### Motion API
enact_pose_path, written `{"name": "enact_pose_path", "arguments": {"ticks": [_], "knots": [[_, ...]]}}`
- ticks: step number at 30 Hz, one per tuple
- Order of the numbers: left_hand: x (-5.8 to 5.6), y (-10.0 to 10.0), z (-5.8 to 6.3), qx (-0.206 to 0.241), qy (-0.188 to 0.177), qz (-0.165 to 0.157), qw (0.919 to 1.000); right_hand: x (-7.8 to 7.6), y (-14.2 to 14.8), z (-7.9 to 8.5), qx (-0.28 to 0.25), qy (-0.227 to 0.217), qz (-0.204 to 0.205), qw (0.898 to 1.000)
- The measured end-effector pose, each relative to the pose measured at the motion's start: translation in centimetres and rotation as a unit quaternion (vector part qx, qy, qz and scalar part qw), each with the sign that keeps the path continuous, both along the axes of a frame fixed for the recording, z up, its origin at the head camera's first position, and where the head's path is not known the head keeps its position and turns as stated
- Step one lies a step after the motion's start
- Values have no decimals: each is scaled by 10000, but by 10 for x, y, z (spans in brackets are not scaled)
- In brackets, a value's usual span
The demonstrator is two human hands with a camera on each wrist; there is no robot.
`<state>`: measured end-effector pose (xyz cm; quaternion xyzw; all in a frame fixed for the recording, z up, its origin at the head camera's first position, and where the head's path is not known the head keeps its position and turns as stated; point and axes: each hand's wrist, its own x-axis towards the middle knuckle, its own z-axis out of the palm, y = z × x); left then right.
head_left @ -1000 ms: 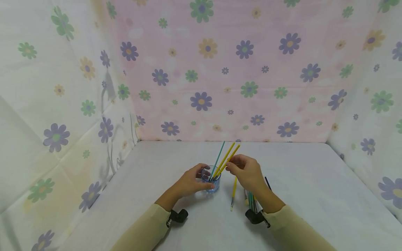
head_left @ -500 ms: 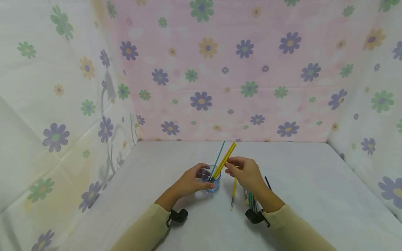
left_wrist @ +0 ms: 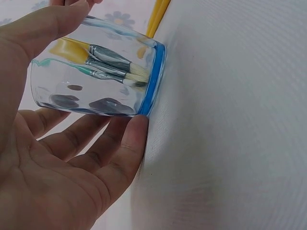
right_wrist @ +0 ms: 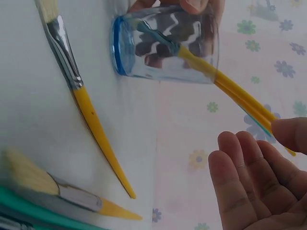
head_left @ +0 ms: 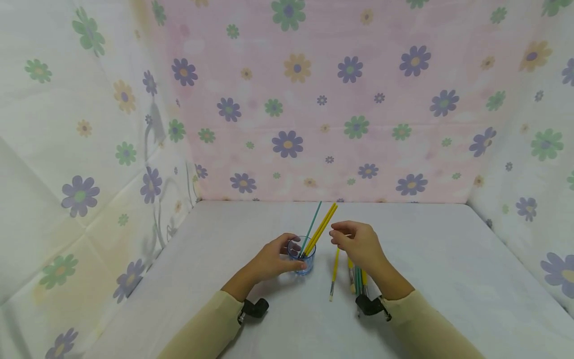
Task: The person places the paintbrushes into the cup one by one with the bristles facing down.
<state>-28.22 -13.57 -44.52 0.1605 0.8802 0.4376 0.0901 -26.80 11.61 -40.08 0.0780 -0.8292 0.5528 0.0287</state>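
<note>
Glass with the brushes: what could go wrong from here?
The brushes in the glass all lean one way, so the glass might tip if the left hand lets go. The right hand, open beside the brushes, could knock them. The yellow brush lying nearest the glass could roll if bumped.

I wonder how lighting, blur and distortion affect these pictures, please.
Head view: soft light, a faint shadow beneath the left hand; left wrist view: the clear, blue-based glass cup makes the teal paintbrush handle look wavy; right wrist view: the cream bristles of the yellow-handled paintbrush at lower left look slightly blurred.
</note>
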Motion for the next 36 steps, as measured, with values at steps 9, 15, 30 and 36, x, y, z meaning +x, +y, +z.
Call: {"name": "enact_pose_path", "arguments": {"ticks": [9, 15, 30, 36], "knots": [[1, -1, 0, 64, 9, -110, 9999, -3, 16, 8, -41, -187, -57, 9998], [1, -1, -1, 56, -23, -99, 9999, -6, 33, 13, -53, -293, -114, 9995], [0, -1, 0, 77, -14, -84, 9999, -5, 81, 37, 32, -906, 264, 9955], [-1, -1, 0, 60, 3, -81, 9999, -9, 101, 34, 217, -1008, 202, 9945]]}}
